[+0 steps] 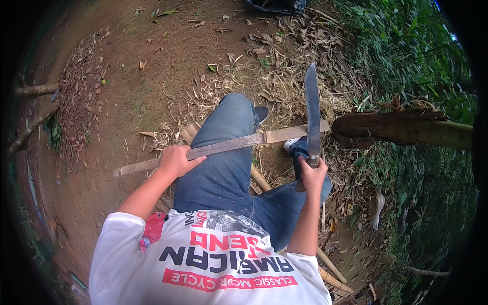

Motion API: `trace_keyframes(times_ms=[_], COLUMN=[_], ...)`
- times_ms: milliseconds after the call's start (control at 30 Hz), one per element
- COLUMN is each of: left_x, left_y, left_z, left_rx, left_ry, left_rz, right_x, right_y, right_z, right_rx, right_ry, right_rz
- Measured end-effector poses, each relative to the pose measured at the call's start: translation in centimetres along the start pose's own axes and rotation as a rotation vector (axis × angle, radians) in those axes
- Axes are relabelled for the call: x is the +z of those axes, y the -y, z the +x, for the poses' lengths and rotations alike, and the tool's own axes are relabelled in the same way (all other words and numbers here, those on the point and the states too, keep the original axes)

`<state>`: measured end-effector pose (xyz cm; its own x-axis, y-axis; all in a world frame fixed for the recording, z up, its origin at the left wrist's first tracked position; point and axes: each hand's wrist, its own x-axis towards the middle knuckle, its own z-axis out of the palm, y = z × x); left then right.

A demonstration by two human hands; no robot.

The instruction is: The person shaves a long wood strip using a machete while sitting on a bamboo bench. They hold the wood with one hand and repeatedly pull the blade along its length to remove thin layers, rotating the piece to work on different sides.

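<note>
Right hand (312, 175): fingers wrapped tight in a fist around the machete (312, 114) handle, knuckles up, thumb side toward the blade. Blade long, flat, dark grey metal, dull and mottled, widening toward a blunt tip; it points away from the body and stands edge-down across the strip (218, 147) near the strip's right end. Right forearm bare, rising steeply from the lower edge, elbow bent and tucked close to the torso. Left hand (175, 160): closed over the strip from above, fingers curled round its far edge, thumb along the near side, pinning it against the left thigh. Left forearm bare, angled up from the shoulder, wrist straight. Strip: long, narrow, flat piece of split bamboo, weathered grey-brown, with a paler section at the right; it lies across the lap, left end low and jutting past the knee, right end higher, reaching the log (401, 127). Log: thick, round, bark dark and ragged at the near end, yellower further right, lying in the weeds. Jeans (223, 168) blue denim, creased at the knee; white shirt (203, 264) with printed lettering. More pale bamboo pieces (330, 272) lie under the right leg. Ground (152, 61): bare reddish earth scattered with dry leaves and straw-like shavings; green undergrowth to the right.
</note>
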<state>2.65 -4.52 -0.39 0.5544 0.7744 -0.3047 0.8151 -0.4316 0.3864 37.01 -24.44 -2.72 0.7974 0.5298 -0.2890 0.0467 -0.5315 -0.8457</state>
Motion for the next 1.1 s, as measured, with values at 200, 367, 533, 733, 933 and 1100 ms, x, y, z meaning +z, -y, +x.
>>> trace_keyframes(times_ms=[200,367,533,733,933,1100], left_x=[0.6,1.2,0.7,1.8,0.9,1.4], left_y=[0.2,0.6,0.4,0.8,0.5,0.1], left_z=[0.2,0.1,0.3,0.7,0.7,0.6], left_rx=[0.033,0.016,0.033,0.042,0.038,0.011], left_ry=[-0.012,-0.016,-0.028,0.003,-0.005,0.014], left_rz=[0.051,0.089,0.104,0.112,0.109,0.111], right_x=[0.1,0.4,0.4,0.3,2.7,4.5], right_y=[-1.2,1.8,0.5,0.7,2.4,2.5], right_z=[1.0,1.3,0.7,1.8,-0.3,-0.2], right_rx=[-0.079,-0.244,-0.175,-0.131,-0.2,-0.234], right_ry=[-0.148,-0.162,-0.117,-0.068,0.083,-0.063], right_rz=[0.056,-0.193,-0.241,-0.165,-0.3,-0.116])
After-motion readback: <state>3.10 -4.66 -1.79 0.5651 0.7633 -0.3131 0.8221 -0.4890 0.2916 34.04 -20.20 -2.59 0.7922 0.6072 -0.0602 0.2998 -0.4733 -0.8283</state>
